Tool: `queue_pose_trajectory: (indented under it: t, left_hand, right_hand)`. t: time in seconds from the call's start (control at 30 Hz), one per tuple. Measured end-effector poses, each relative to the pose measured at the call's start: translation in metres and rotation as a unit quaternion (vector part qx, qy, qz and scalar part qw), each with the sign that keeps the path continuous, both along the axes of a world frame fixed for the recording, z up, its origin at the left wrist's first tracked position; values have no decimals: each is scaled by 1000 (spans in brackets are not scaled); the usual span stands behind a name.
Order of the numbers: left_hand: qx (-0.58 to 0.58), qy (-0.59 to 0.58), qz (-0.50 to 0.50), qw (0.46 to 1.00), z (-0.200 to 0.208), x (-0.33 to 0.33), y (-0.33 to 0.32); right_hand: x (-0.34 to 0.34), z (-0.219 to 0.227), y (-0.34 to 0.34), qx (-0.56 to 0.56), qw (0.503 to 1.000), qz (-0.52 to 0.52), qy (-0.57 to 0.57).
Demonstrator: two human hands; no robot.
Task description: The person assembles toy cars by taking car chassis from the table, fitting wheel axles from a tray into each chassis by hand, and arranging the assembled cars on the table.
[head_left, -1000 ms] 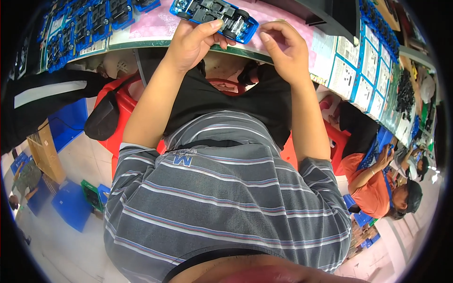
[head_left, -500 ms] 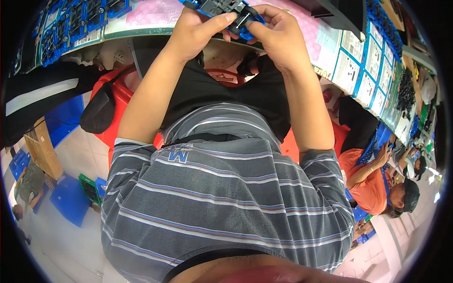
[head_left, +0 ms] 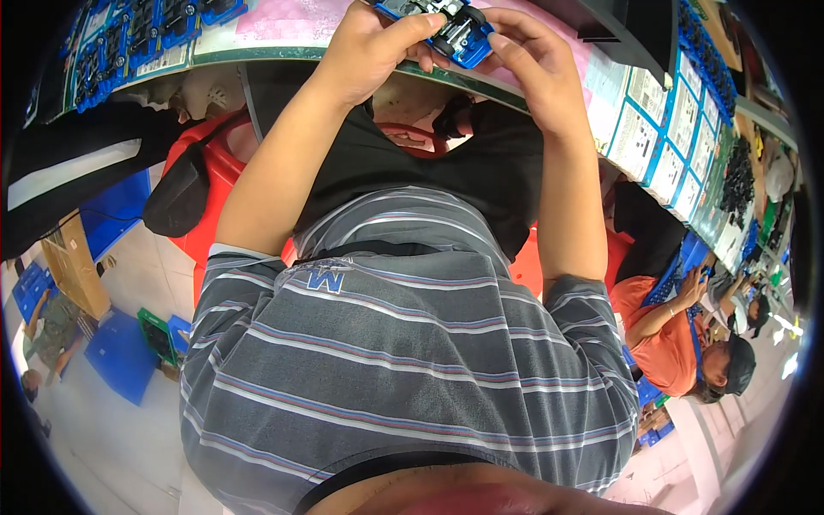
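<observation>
A blue toy car [head_left: 469,47] is held over the near edge of the table, its underside with black wheels and a grey and black chassis facing up. My left hand [head_left: 375,53] is closed round one end, the thumb lying across the chassis. At the other end, my right hand [head_left: 539,70] has its thumb tip against the blue edge by a wheel, with curled fingers beyond it. What those right fingers touch behind the car is partly hidden. The car's far end runs out of the picture at the top.
Several similar blue toy cars [head_left: 176,24] stand in rows at the table's left. A black stand [head_left: 627,34] rises at the right, beside printed sheets [head_left: 639,99] on the tabletop. Black small parts [head_left: 738,176] lie farther right, near a seated co-worker in orange [head_left: 665,343].
The toy car has come slightly right and nearer, showing more of its wheeled end. My right hand has shifted right and its grip has loosened toward the car's edge.
</observation>
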State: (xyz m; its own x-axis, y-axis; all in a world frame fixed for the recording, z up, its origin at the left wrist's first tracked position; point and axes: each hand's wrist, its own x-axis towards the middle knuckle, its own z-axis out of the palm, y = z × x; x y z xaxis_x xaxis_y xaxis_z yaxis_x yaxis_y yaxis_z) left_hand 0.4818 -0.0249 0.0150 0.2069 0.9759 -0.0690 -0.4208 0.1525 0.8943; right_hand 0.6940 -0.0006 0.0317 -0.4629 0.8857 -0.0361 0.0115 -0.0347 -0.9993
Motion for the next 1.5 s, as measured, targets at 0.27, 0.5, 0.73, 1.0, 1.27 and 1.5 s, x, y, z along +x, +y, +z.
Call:
queue_pose_trajectory:
  t: [0.27,0.5,0.73,1.0,1.27,1.5]
  left_hand:
    - [43,-38,-40,998,-18,-5,9]
    - [39,-42,-21,998,-8,-16,-1]
    - [18,-20,150,988,-2,-56,-55]
    - [27,3,302,953,35,-173,-75]
    - [-12,116,421,899,52,-358,-14]
    - [-142,169,470,854,28,-497,69]
  right_hand:
    - [18,-14,13,-105,971,-14,215]
    - [19,-24,13,-59,980,-27,189]
    - [18,-20,-1,-26,991,-55,117]
    - [22,-23,4,-41,989,-45,137]
    - [23,-22,9,-81,979,-54,181]
    - [23,-19,11,-100,970,-70,208]
